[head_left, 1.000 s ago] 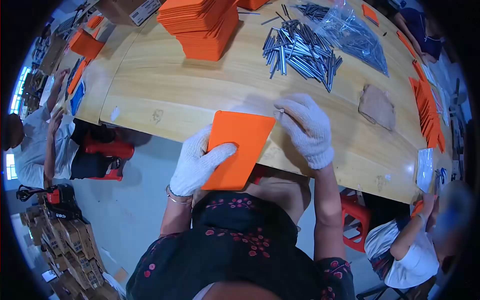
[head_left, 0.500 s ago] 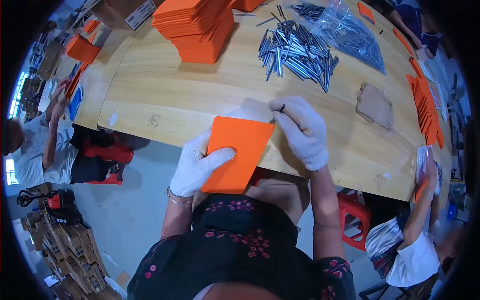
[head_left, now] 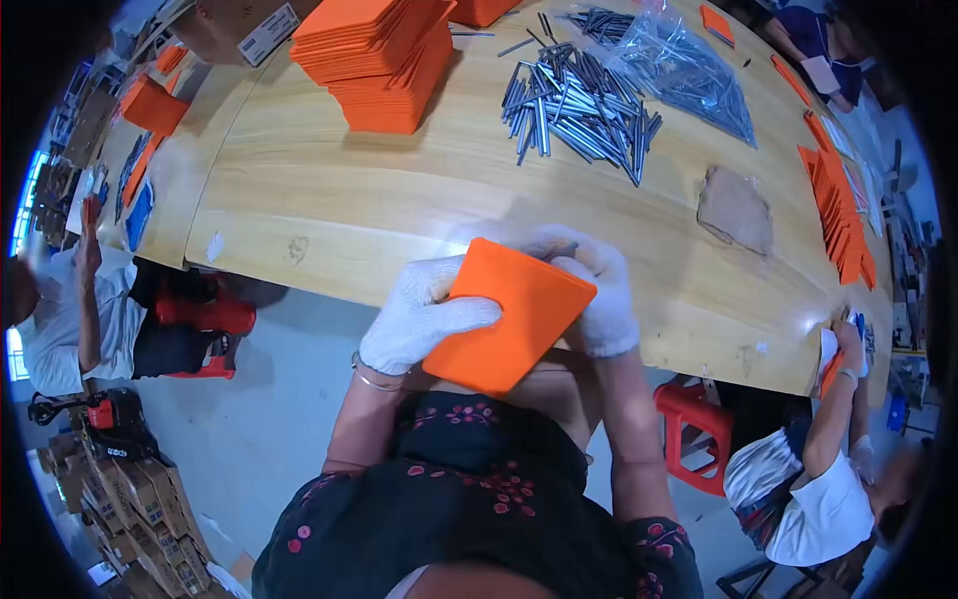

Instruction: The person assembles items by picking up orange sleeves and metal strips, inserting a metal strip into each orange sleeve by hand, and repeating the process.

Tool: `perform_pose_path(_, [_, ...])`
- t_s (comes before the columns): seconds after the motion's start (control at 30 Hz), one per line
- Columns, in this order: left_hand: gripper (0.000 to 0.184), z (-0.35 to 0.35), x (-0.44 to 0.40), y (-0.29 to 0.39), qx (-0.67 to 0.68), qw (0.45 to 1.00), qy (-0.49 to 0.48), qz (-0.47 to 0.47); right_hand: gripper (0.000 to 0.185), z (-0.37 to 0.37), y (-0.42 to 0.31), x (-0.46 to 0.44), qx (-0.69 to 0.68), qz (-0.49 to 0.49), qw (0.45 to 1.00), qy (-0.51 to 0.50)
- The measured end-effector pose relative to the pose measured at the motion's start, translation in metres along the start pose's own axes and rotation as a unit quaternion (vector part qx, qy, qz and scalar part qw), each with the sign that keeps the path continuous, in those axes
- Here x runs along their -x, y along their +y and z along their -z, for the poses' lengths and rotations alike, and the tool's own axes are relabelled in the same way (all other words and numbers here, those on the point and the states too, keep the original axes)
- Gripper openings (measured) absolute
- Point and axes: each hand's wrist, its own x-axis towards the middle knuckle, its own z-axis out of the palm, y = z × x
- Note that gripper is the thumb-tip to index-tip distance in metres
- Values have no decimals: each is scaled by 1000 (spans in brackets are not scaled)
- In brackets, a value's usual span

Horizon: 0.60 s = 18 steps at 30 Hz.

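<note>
My gloved left hand (head_left: 424, 314) grips an orange piece (head_left: 514, 319) by its left side, thumb flat on top, above the table's front edge. Behind the piece's upper right edge is my gloved right hand (head_left: 599, 290), its fingers bent and partly hidden by the piece. What those fingers hold, if anything, cannot be made out. Beyond my hands, a loose pile of metal rods (head_left: 579, 110) lies on the wooden table (head_left: 349, 210). A tall stack of orange pieces (head_left: 384, 75) stands to the left of the rods.
A clear bag of rods (head_left: 684, 75) lies at the back, with a brown scrap (head_left: 735, 210) nearer. More orange pieces (head_left: 838, 215) line the right edge. A cardboard box (head_left: 235, 25) is back left. People sit at both sides; another is at the far right.
My right hand has moved left to the orange piece and its fingers have gone behind the edge. The piece has turned clockwise and shifted right with my left hand.
</note>
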Motion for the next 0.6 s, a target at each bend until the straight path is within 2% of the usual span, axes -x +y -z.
perform_pose_path(0.07, [22, 3, 4, 6, -36, 999, -8, 3, 22, 5, -11, -1, -10, -15, 1000, -13])
perform_pose_path(0.13, [22, 4, 6, 15, -91, 995, -28, -16, 20, 9, -41, -9, 139, -41, 985, -96])
perform_pose_path(0.2, [22, 3, 8, 22, -145, 987, -50, -38, 19, 12, -60, -17, 285, -64, 940, -176])
perform_pose_path(0.23, [22, 2, 8, 24, -146, 987, -51, -38, 19, 14, -61, -20, 285, -64, 940, -175])
perform_pose_path(0.37, [24, -3, 10, 26, -202, 975, -69, -68, 17, 14, -58, -33, 362, -105, 874, -306])
perform_pose_path(0.4, [24, -4, 11, 24, -202, 975, -67, -67, 17, 14, -55, -32, 362, -105, 874, -308])
perform_pose_path(0.53, [26, -5, 14, 10, -179, 971, 15, -160, 18, 18, -41, -20, 253, -62, 949, -177])
perform_pose_path(0.57, [26, -5, 17, 13, -181, 970, 17, -163, 18, 17, -36, -18, 254, -58, 949, -179])
perform_pose_path(0.6, [26, -5, 22, 18, -162, 977, 39, -136, 17, 16, -31, -16, 194, -40, 969, -149])
